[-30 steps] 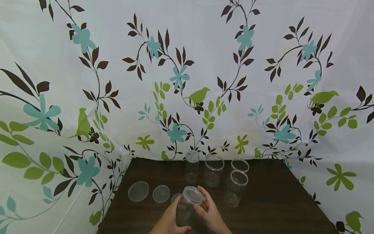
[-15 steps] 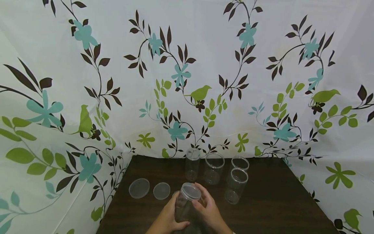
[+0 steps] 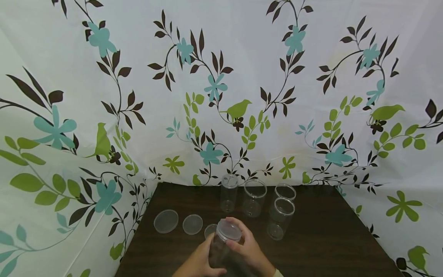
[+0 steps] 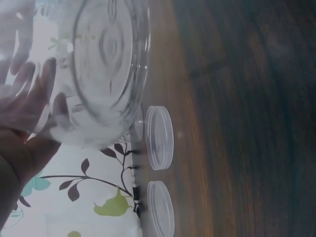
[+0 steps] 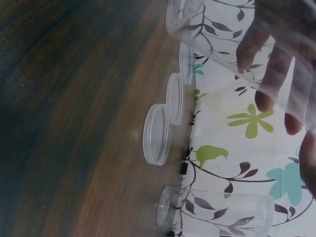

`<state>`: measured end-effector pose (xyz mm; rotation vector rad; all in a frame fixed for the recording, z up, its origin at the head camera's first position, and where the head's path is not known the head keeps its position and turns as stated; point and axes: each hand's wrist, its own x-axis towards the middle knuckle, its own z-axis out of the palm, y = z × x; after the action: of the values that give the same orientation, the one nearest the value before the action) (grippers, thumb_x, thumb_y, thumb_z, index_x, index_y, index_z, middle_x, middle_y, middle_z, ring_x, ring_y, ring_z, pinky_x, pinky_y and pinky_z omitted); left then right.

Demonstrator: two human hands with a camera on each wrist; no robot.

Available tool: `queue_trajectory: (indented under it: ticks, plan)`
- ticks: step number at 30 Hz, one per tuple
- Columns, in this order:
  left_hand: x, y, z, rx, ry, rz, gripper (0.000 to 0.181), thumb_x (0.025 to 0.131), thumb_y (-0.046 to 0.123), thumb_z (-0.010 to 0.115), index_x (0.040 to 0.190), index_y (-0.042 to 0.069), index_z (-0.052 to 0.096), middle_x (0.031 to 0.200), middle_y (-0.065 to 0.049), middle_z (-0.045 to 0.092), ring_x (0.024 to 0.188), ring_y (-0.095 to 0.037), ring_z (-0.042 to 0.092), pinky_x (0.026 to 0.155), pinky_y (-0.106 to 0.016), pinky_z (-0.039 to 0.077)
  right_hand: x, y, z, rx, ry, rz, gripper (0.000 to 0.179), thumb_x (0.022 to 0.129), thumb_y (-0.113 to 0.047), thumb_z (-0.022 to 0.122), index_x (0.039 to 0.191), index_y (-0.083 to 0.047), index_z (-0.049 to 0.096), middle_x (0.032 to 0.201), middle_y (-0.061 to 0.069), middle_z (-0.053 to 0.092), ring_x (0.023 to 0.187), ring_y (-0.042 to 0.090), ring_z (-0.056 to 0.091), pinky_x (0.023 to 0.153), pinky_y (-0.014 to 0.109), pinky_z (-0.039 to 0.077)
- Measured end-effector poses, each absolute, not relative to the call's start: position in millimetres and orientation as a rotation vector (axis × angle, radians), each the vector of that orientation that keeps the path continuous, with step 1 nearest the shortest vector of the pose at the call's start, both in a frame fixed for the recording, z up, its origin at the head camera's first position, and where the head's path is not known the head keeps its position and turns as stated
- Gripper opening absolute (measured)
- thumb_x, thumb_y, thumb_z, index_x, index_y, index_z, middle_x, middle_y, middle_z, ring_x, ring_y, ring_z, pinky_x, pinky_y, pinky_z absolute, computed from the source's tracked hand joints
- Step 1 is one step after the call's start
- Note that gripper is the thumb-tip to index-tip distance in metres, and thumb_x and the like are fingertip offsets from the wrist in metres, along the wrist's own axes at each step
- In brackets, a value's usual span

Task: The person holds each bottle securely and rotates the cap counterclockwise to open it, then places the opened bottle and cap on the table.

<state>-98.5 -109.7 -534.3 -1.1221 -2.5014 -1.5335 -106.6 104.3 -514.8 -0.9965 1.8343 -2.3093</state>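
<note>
A clear plastic jar (image 3: 217, 254) is held up over the front middle of the dark table, tilted, with its translucent lid (image 3: 229, 230) on top. My left hand (image 3: 199, 258) grips the jar's body from the left side. My right hand (image 3: 252, 250) pinches the lid's rim, thumb at the near edge and forefinger curled over the far edge. In the left wrist view the jar's round base (image 4: 111, 47) faces the camera, and fingers show through its wall. In the right wrist view several fingertips (image 5: 269, 91) appear behind clear plastic.
Left of the jar, three loose lids lie in a row on the table: large (image 3: 166, 221), medium (image 3: 192, 224) and small (image 3: 210, 230), partly hidden. Behind stand a narrow jar (image 3: 228, 196), a wide jar (image 3: 254, 202) and two more jars (image 3: 280, 221) at right. A patterned curtain (image 3: 242, 57) backs the table.
My right forefinger and thumb have shifted leftward around the lid's rim. The left hand keeps its grip on the jar. The head view has tipped slightly; the loose lids and standing jars stay put.
</note>
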Motion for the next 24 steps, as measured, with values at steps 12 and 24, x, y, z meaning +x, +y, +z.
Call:
queue_trajectory:
  ticks: [12,24]
  plan:
    - [-95.2,-111.4,-530.7,-1.124,-2.467,-1.788,0.091,0.080,0.019,0.087,0.148,-0.004,0.031,0.136,-0.021,0.055,0.117,-0.014,0.060,0.094,-0.031,0.052,-108.6,104.7,-515.2,-1.065,1.565,-2.368,0.068,0.101,-0.007,0.058,0.157,-0.005,0.020,0.160,0.020,0.033,0.140,0.022,0.044,0.109,0.033,0.042]
    - [-93.5,-114.8,-530.1,-0.730,-2.504,-1.680,0.097,0.074,0.025,0.091,0.148,-0.002,0.035,0.133,-0.015,0.060,0.114,-0.017,0.061,0.094,-0.034,0.052,-99.3,101.9,-516.3,-0.742,1.929,-2.377,0.073,0.094,-0.003,0.067,0.150,0.012,0.022,0.146,0.022,0.042,0.128,0.012,0.050,0.101,0.031,0.047]
